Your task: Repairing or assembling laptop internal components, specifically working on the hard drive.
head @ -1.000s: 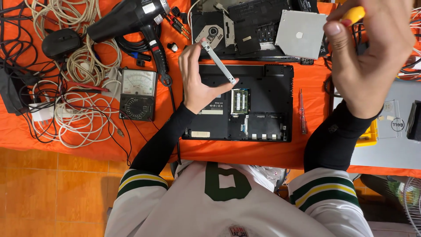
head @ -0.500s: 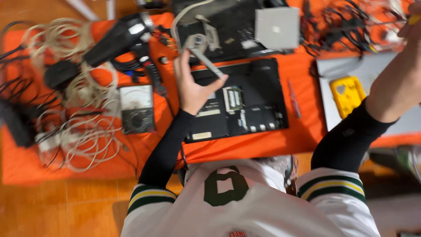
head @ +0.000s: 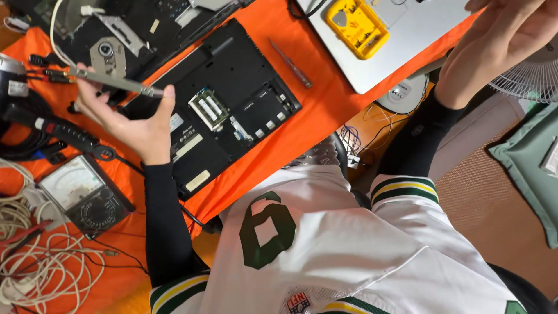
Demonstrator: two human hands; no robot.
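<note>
My left hand (head: 132,119) is raised over the orange table cover (head: 317,116), pinching a thin grey metal strip (head: 113,82) between thumb and fingertips. The strip lies nearly level above the left edge of an opened black laptop base (head: 244,75), whose green memory boards (head: 208,107) show. My right hand (head: 511,38) is lifted at the upper right, over the edge of a silver laptop (head: 407,43). Its fingers run out of the frame, so I cannot see whether it holds anything.
A yellow case (head: 356,26) rests on the silver laptop, and a slim screwdriver (head: 292,65) lies beside the black base. At the left are an analogue meter (head: 84,195), white cables (head: 35,267) and more dismantled parts (head: 116,38). A fan (head: 532,75) stands at the right.
The view has swung to the right and closer. My left hand still holds the metal strip. My right hand has moved out to the right and higher.
</note>
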